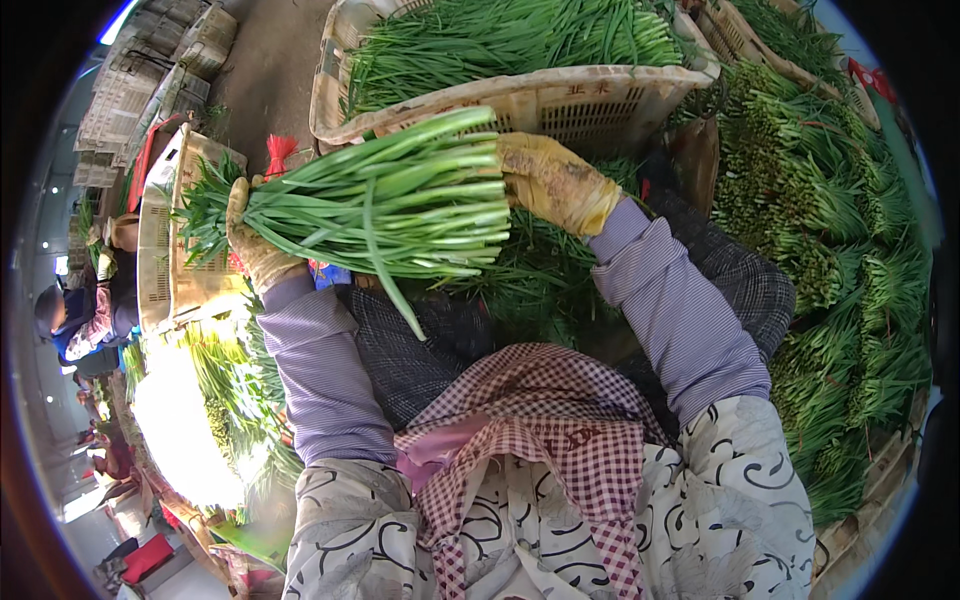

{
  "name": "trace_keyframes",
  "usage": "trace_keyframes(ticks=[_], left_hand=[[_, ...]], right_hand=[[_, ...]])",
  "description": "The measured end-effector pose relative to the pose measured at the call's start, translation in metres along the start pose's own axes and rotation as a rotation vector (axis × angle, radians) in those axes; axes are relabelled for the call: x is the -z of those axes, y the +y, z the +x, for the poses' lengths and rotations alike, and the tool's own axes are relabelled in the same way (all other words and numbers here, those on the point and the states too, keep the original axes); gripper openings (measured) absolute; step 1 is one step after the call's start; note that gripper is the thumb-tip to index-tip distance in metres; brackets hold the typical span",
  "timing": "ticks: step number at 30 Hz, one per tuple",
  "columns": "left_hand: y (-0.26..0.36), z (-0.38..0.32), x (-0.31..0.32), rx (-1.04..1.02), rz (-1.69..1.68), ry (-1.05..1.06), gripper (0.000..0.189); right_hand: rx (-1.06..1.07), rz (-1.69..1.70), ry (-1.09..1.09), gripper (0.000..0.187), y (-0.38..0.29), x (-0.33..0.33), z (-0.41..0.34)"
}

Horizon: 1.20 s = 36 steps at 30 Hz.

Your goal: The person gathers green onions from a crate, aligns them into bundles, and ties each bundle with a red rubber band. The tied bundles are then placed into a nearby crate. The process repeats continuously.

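Note:
A loose bunch of green garlic chives [405,195] lies across in front of me, cut pale ends to the right and leaf tips to the left. My left hand [255,240], in a soiled yellowish glove, grips it near the leafy end. At the cut ends is my right hand [559,180] in a stained yellow glove; its fingers are partly hidden behind the stalks, so their grip cannot be made out. One bent leaf [386,262] hangs down from the bunch towards my lap.
A plastic crate [480,97] of chives stands ahead. Tied bundles [840,300] are stacked at right. Left are another crate [180,232], red ties [280,150] and sunlit chives [232,360]. Loose leaves [540,277] lie between my knees. A person [82,315] is at far left.

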<state>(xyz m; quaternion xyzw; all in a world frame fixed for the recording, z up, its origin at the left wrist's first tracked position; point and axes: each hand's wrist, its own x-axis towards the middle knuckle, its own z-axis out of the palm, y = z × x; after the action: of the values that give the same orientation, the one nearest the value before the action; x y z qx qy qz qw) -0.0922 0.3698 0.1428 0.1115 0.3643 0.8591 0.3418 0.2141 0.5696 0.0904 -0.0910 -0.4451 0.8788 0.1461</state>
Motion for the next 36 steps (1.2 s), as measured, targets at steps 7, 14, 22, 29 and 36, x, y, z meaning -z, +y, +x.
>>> trace_keyframes(ticks=[7,14,22,29,36], left_hand=[[-0.003,0.004,0.001,-0.124,0.040,0.136,0.016],[-0.013,0.005,-0.016,-0.242,0.104,0.377,0.022],[-0.014,0.018,0.011,-0.161,0.294,0.326,0.029],[-0.018,0.035,0.056,-0.280,0.732,0.168,0.021],[-0.031,0.010,0.011,-0.180,0.535,0.266,0.023]], right_hand=[[0.162,0.210,0.107,0.027,-0.018,0.012,-0.030],[-0.037,-0.254,0.249,0.074,-0.026,0.018,-0.059],[-0.058,-0.289,0.310,0.020,-0.001,-0.026,-0.055],[-0.122,-0.801,0.653,0.050,-0.011,0.006,-0.073],[0.198,-0.790,0.406,0.059,0.008,-0.031,-0.037]])
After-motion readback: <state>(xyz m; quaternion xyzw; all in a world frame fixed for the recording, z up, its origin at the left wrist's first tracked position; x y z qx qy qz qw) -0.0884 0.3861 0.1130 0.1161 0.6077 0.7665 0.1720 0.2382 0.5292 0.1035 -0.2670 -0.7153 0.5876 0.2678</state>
